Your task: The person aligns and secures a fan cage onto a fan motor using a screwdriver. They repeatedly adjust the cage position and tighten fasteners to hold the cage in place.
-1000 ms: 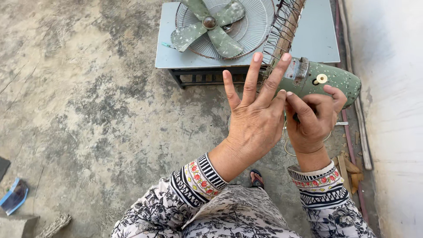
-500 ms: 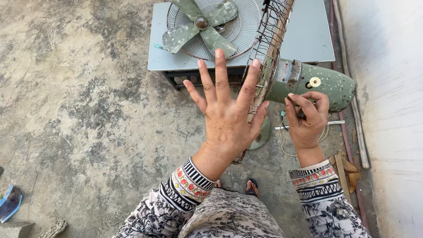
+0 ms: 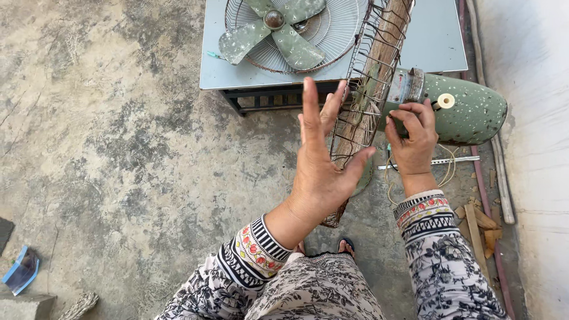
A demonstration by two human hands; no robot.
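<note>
Your left hand point(image 3: 320, 169) is open, fingers spread and pointing up, its palm flat against the rusty wire fan guard point(image 3: 367, 89) that stands on edge in front of you. Your right hand point(image 3: 415, 139) is closed around the neck of the green fan motor housing point(image 3: 468, 109), just behind that guard, thumb and fingers wrapped on it. The housing is speckled and has a small cream knob point(image 3: 446, 101) on top. Beyond the guard, a green fan blade point(image 3: 272, 32) lies inside the other wire guard half point(image 3: 332, 35) on a grey metal table point(image 3: 432, 41). Wood scraps point(image 3: 480, 222) lie on the concrete floor point(image 3: 106, 136) near your right sleeve.
</note>
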